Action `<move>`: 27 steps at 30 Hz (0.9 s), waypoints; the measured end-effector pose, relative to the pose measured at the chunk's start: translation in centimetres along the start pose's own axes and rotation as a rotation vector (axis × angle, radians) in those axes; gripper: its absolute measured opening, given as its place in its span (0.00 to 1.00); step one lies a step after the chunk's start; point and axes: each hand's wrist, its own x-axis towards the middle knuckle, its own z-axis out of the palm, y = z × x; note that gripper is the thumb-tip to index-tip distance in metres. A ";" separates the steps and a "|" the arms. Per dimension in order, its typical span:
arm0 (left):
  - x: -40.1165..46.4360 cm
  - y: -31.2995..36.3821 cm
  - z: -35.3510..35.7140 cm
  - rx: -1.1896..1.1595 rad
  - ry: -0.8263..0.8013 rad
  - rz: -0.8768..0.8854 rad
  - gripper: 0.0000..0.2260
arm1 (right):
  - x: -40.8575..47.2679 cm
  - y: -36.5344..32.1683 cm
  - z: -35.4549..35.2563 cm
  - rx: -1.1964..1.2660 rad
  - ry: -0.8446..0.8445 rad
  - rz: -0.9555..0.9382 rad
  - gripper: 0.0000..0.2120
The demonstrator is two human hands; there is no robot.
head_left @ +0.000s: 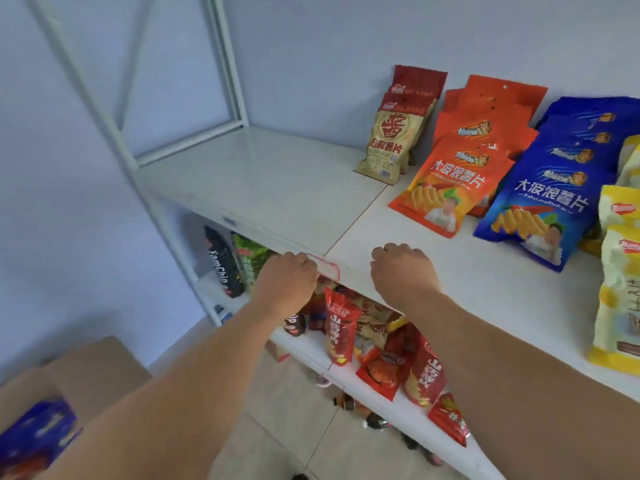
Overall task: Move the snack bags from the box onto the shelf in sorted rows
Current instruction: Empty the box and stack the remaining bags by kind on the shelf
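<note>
Both my hands are up at the front lip of the white metal shelf (pixel 263 188), and neither one has a bag in it. My left hand (pixel 287 278) sits knuckles-up over the edge with fingers curled down, touching a small red-and-white price tag (pixel 327 268); whether it pinches the tag I cannot tell. My right hand (pixel 401 271) rests on the shelf edge just beside it, fingers bent loosely and holding nothing. Further back on the shelf board, the snack bags lie in rows running front to back, long axes pointing away from me toward the wall, tops at the far end: tan-and-maroon chip bags (pixel 394 140) on the left, then overlapping orange chip bags (pixel 457 174), then blue chip bags (pixel 547 202), then yellow-and-white bags (pixel 620 271) at the right edge. Down at lower left, the brown cardboard box (pixel 93 368) stands open with a blue snack bag (pixel 38 434) lying inside. Mixed red, green and black packets (pixel 341 327) stand on the lower shelf.
</note>
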 end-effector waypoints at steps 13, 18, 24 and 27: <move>-33.6 -13.0 1.5 -0.011 -0.157 -0.442 0.07 | -8.6 -29.9 2.4 0.007 -0.071 -0.445 0.10; -46.0 -17.8 1.1 -0.031 -0.199 -0.544 0.15 | -13.0 -42.6 4.3 0.015 -0.133 -0.574 0.11; -58.9 -24.0 4.4 -0.128 -0.249 -0.746 0.16 | -16.6 -55.9 5.6 0.137 -0.201 -0.676 0.11; -62.9 -27.2 6.0 -0.182 -0.216 -0.893 0.14 | -15.8 -61.6 7.7 0.220 -0.240 -0.716 0.10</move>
